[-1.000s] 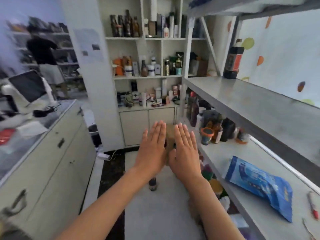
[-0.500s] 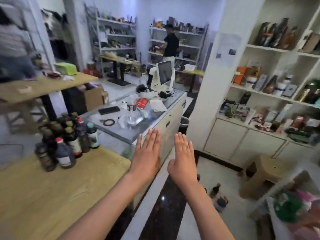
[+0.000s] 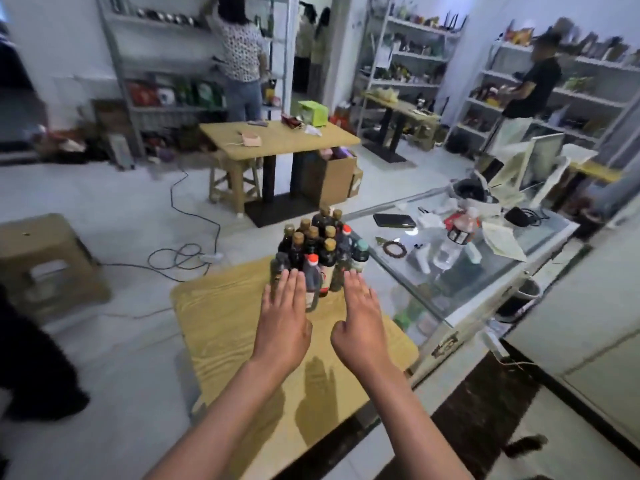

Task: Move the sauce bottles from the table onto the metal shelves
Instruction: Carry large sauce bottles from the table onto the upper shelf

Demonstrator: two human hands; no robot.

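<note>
A cluster of several dark sauce bottles with gold, red and teal caps stands at the far end of a small wooden table. My left hand and my right hand hover flat above the table, palms down, fingers straight and pointing at the bottles. Both hands hold nothing. The left fingertips overlap the nearest bottles in view; the right fingertips reach just beside the cluster. The metal shelves I faced a moment ago are out of view.
A glass counter with a phone, water bottle and papers adjoins the table on the right. A plastic stool and floor cables lie to the left. Another wooden table stands behind. People work at distant shelves.
My view has swung left from the metal shelves past the counter to the table of bottles. Both hands stay flat and empty, now stretched toward the bottle cluster.
</note>
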